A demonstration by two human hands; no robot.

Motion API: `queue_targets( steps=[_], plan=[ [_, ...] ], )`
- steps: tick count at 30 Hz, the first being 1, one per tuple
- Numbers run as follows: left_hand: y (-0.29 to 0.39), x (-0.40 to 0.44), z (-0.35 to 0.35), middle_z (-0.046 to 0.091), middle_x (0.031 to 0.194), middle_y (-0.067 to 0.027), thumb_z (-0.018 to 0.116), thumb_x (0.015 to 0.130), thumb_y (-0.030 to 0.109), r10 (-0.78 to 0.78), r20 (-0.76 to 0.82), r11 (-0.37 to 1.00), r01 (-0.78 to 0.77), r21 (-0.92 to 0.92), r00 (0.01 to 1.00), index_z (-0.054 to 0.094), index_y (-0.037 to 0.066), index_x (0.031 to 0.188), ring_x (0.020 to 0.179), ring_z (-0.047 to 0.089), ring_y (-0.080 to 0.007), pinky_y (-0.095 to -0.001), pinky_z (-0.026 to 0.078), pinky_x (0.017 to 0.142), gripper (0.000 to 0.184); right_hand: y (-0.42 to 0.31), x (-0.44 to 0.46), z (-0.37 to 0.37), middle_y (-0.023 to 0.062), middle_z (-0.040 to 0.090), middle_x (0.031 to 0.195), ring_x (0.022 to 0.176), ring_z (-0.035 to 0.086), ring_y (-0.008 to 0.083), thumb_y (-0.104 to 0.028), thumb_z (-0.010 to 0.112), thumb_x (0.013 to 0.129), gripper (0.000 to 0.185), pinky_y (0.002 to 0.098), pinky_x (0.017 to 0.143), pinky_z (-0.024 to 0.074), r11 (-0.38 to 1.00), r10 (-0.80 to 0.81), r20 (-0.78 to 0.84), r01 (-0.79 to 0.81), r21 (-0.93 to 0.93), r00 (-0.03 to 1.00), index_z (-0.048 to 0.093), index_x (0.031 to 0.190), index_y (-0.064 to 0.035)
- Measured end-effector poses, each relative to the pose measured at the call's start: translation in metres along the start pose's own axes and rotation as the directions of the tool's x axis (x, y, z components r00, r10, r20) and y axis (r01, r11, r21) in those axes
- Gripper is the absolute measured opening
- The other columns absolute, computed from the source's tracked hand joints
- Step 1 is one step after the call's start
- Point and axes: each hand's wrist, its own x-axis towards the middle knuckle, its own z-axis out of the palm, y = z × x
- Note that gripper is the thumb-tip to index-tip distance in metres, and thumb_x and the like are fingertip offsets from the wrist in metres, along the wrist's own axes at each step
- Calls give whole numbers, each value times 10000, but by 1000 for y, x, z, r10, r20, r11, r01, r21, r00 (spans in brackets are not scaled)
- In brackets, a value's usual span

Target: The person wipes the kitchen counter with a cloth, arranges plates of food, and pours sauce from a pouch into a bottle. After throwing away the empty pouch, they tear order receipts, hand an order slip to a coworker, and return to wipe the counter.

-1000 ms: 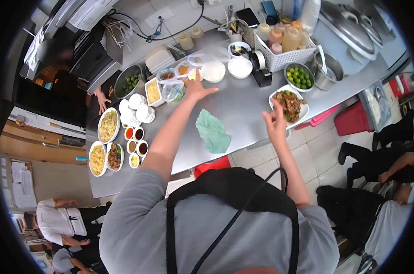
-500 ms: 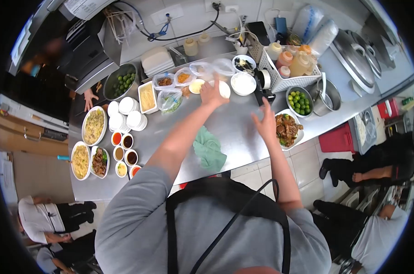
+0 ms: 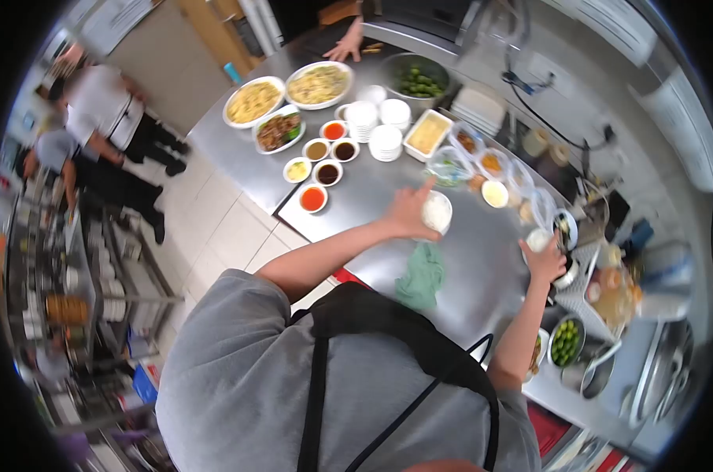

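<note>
My left hand [image 3: 410,214] is closed on the side of a white bowl of white rice [image 3: 437,212], over the steel table [image 3: 474,271]. My right hand [image 3: 544,261] has its thumb and fingers around another white bowl [image 3: 538,239], farther right; the hand partly hides it. A crumpled green cloth [image 3: 422,275] lies just below the left bowl. Small sauce cups, among them an orange-red one [image 3: 312,199], stand left of my left hand. A small bowl with pale yellow contents [image 3: 494,194] sits between and beyond my hands.
Food plates [image 3: 253,102], stacked white dishes [image 3: 386,141] and a pot of limes [image 3: 419,79] line the far side. At right are a bottle basket [image 3: 585,295] and a lime bowl [image 3: 567,342]. Another person's hand [image 3: 347,43] rests at the far edge; people [image 3: 108,110] stand left.
The view has turned left. My left hand has brought its rice bowl away from the back row, nearer the sauce cups. My right hand has moved from near the meat plate to the other bowl.
</note>
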Motion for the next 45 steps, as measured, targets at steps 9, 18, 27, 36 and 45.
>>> queue_targets(
  steps=[9,18,27,36,45],
  plan=[
    [-159,-83,-172,502,1077,-233,746,465,402,-548,-522,827,520,-216,654,130,66,1338,997,499,-337,-368,405,871,1120,-25,-6,-8,192,402,1160,1060,405,377,-501,707,515,995,502,855,312,984,-37,165,7,177,986,170,1319,-270],
    [-325,-99,-249,448,1125,-267,721,420,523,-751,-588,522,815,-252,299,68,159,1358,1043,459,-364,-388,402,864,1200,-58,-40,-34,227,392,1149,1052,411,412,-374,723,523,960,523,856,337,942,196,124,-222,250,973,176,1309,-307],
    [-415,-58,-302,434,1103,-239,717,458,563,-666,-653,476,880,-1,360,43,203,1362,1043,417,-367,-444,378,850,1183,-270,-121,-138,173,421,1194,1087,424,329,-187,743,460,930,409,944,318,526,-470,-148,411,745,870,300,1266,-51],
    [-458,-77,-343,182,1346,-258,622,612,610,-694,-611,715,263,-648,380,63,19,1343,1247,238,-318,-399,220,1005,1094,-544,-241,-116,229,377,1135,1085,347,361,-342,720,443,919,458,892,237,79,-978,-93,742,666,187,341,1260,-160],
    [-452,-99,-362,232,1353,-176,537,652,661,-723,-381,601,252,-759,577,-30,160,1360,1221,255,-368,-533,256,932,1036,-669,-256,-65,234,377,1135,1102,340,376,-355,742,478,996,507,945,177,47,-999,3,883,467,51,234,1322,-205]
  ],
)
